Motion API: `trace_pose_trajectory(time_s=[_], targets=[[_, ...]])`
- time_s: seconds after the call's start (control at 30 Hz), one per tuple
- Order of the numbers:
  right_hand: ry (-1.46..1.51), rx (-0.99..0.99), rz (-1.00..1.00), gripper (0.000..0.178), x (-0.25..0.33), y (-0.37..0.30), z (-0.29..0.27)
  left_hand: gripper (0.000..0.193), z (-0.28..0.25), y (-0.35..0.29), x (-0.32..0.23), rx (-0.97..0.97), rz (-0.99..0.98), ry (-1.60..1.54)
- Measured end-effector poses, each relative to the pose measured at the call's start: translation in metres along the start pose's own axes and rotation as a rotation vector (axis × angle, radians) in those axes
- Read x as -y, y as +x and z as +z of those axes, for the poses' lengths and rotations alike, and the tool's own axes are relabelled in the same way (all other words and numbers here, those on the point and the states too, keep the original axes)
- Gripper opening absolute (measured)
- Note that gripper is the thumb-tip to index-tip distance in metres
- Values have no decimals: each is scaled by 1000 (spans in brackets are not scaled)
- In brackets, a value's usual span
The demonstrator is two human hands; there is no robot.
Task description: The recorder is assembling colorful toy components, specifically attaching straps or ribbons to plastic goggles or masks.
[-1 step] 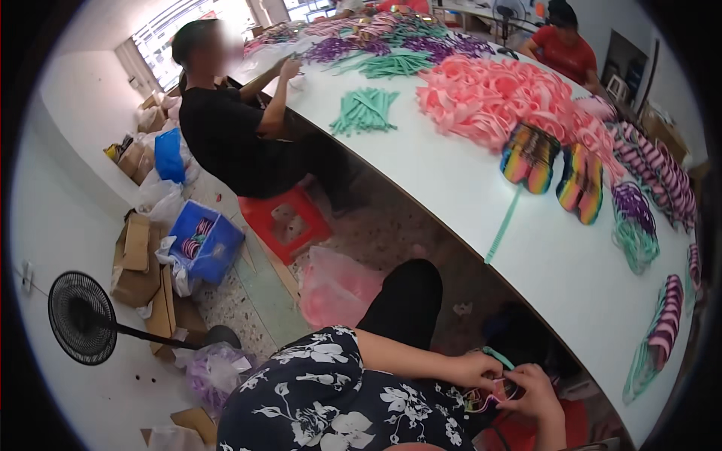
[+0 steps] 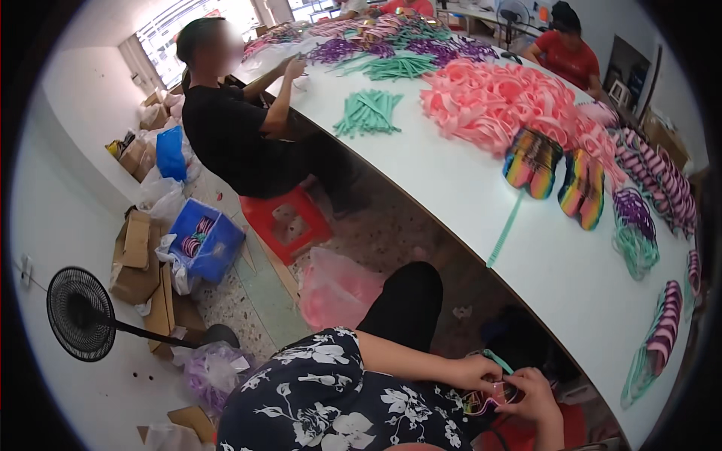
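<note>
Teal strap (image 2: 498, 361) sticks up and left from between both hands, low over the lap below the table (image 2: 466, 195) edge. Left hand (image 2: 475, 371) pinches its near end; right hand (image 2: 535, 391) clasps the rainbow sandal (image 2: 489, 400) just beside.

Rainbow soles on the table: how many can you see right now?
2. One rainbow sole lies beside the pink strap pile; the other rainbow sole lies just right of it. More may be hidden under the straps.
</note>
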State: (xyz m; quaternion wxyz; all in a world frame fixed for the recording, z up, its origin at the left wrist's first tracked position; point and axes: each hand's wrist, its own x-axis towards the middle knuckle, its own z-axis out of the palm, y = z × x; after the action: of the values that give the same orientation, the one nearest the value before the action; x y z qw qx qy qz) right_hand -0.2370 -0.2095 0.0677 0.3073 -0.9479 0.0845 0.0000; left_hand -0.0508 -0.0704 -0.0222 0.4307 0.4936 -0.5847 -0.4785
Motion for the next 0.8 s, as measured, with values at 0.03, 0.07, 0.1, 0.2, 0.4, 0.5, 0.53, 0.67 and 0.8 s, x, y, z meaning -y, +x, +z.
trace_pose_trajectory(time_s=[0.03,0.07,0.1,0.2,0.4,0.5,0.53,0.67,0.8], targets=[[20,-12,34,70,3,-1,-3,26,-3,1,-5,14,-29,-34],[41,-27,67,70,4,-3,-4,29,-5,3,-4,-34,-11,-60],[78,-142,106,69,2,-6,-2,33,-7,3,-3,-83,3,-87],[168,-459,184,62,-2,-15,9,43,-19,-2,-1,-423,13,-19],[289,-955,534,54,21,-9,96,48,-21,-13,-1,-653,-118,53],[228,-990,595,58,50,13,121,39,-18,-16,3,-708,-105,77],[191,-1013,596,60,53,16,129,38,-20,-16,5,-700,-91,97],[89,-989,530,69,66,31,135,33,-28,-27,3,-744,-69,153],[58,-938,538,73,71,35,136,30,-27,-29,6,-744,-123,195]])
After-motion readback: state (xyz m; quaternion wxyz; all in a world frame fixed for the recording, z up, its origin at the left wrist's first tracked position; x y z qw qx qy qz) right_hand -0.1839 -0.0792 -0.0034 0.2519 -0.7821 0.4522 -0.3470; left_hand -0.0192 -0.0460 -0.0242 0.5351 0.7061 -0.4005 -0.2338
